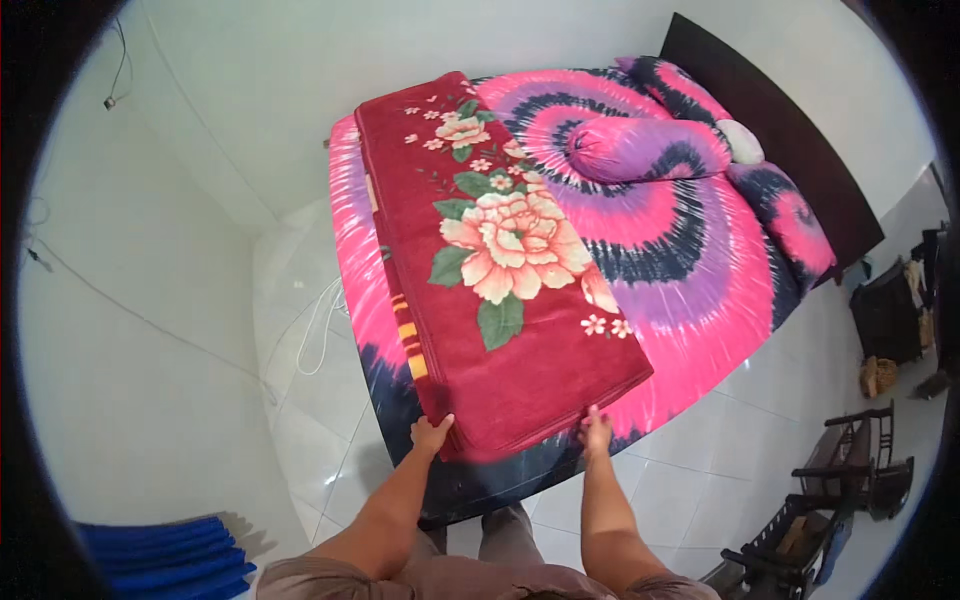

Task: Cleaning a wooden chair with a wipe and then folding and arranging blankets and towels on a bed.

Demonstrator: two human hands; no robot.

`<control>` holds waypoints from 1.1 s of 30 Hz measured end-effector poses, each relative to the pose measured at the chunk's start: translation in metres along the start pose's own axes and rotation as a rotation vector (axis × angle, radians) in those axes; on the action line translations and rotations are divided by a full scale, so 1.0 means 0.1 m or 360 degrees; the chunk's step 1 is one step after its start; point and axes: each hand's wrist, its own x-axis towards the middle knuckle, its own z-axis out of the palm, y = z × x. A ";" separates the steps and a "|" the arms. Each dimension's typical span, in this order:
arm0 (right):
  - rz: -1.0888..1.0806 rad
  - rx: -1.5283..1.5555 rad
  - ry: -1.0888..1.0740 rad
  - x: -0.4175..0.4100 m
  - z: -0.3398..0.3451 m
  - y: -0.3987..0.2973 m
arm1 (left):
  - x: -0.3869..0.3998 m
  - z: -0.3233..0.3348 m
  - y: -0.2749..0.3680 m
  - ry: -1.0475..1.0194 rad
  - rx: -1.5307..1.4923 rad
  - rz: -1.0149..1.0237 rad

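A red blanket (420,247) printed with large pink flowers and green leaves lies folded in a long strip over the foot part of the bed. My left hand (432,433) grips its near left corner, thumb on top. Along the same near edge, farther right, my right hand (597,430) pinches the layered hem; its fingers are partly hidden. Underneath is a pink, purple and black tie-dye sheet (697,337) covering the mattress. Yellow-and-black patterning shows along the left fold of the blanket.
A matching bolster (652,150) and pillows (784,217) lie near the dark headboard (780,127). White cable (322,330) coils on the tiled floor left of the bed. Blue folded material (165,559) is at lower left. Dark chairs (862,465) and a black basket (780,532) stand at right.
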 end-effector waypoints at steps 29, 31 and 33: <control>-0.0163 0.0215 -0.0091 -0.34 0.07 -0.75 | -0.48 -0.60 0.02 0.0023 -0.0479 0.0909; -0.0183 0.0265 0.0113 -0.35 -0.25 -0.66 | -1.34 -0.92 1.00 -0.0059 -0.0769 0.1269; -0.0207 0.0334 0.0110 -0.38 -0.26 -0.79 | -2.15 -1.41 1.74 -0.0135 -0.1129 0.1754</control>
